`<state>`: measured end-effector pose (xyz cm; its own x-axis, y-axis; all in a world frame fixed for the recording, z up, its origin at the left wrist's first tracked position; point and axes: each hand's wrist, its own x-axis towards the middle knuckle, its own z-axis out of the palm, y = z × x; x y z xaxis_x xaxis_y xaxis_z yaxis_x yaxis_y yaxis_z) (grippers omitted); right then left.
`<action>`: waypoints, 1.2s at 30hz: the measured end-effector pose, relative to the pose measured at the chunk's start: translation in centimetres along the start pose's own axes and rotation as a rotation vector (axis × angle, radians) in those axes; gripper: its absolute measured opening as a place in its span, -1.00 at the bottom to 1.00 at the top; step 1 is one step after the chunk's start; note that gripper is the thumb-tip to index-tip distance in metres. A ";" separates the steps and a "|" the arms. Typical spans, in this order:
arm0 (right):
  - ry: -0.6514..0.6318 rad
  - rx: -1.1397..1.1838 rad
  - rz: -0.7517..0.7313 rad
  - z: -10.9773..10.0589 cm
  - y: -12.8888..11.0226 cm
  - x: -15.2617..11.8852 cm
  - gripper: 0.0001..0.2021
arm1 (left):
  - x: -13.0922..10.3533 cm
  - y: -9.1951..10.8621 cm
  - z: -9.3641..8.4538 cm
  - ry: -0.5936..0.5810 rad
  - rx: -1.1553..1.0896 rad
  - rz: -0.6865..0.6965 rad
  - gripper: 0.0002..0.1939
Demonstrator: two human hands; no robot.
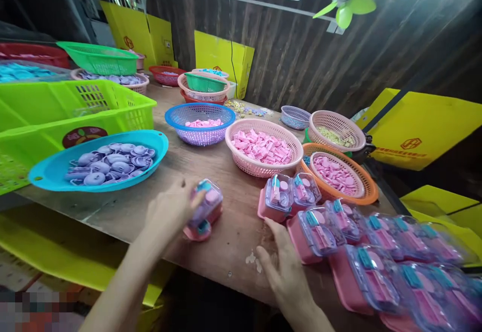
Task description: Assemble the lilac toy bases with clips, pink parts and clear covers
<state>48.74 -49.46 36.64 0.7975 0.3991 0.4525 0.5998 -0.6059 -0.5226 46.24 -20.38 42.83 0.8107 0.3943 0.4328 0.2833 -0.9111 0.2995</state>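
Note:
My left hand point(173, 209) is closed on a small pink box with a clear purple lid point(209, 204), near the table's front edge. Teal and pink pieces show under the lid. Over the table to the right, my right hand point(282, 266) has its fingers apart and holds nothing. Its fingertips are close to the nearest of several similar pink boxes point(314, 231) standing in rows; whether they touch is unclear. Left of my left hand lies a blue tray point(48, 171) with purple lid-like pieces point(113, 161).
Beyond my hands stand a blue basket point(199, 133) and a pink basket point(250, 166), both with pink pieces. An orange basket point(367, 196) is at the right. A green crate point(131, 106) stands left, and yellow cartons point(425, 126) are around the table point(169, 171).

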 end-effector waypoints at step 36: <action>-0.243 -0.346 0.103 -2.6 2.0 1.2 -0.71 | -15.8 16.4 16.3 -0.131 -0.772 0.172 0.39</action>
<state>50.76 -51.95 38.02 0.8690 0.4499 0.2061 0.4921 -0.8295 -0.2642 46.48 -43.53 27.05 0.8779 0.1948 0.4375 -0.2469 -0.5988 0.7619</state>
